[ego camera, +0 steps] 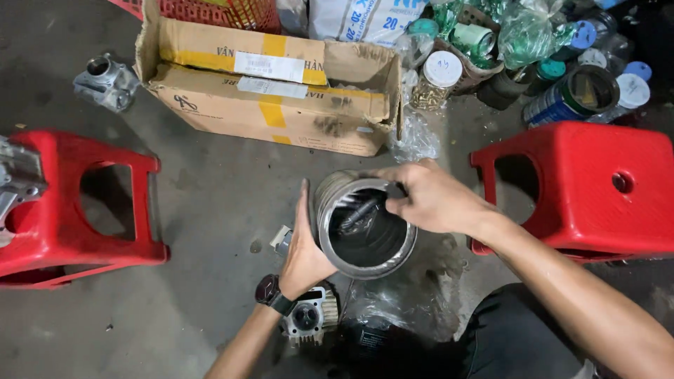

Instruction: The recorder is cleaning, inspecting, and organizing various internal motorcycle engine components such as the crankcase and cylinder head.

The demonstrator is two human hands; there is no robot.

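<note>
A finned metal engine cylinder (365,260) stands upright on the concrete floor, its shiny bore facing up. My left hand (303,249), with a black watch at the wrist, presses flat against the cylinder's left side. My right hand (428,196) reaches over the rim from the right, its fingers pinched on a dark slim tool (359,214) that dips into the bore. A smaller finned cylinder head (309,319) lies on the floor just below my left wrist.
Red plastic stools stand at the left (70,203) and the right (590,182). An open cardboard box (274,98) lies behind, a metal engine part (105,81) to its left. Jars, cans and plastic bags (533,56) crowd the back right. Crumpled plastic sheet (407,302) lies under the cylinder.
</note>
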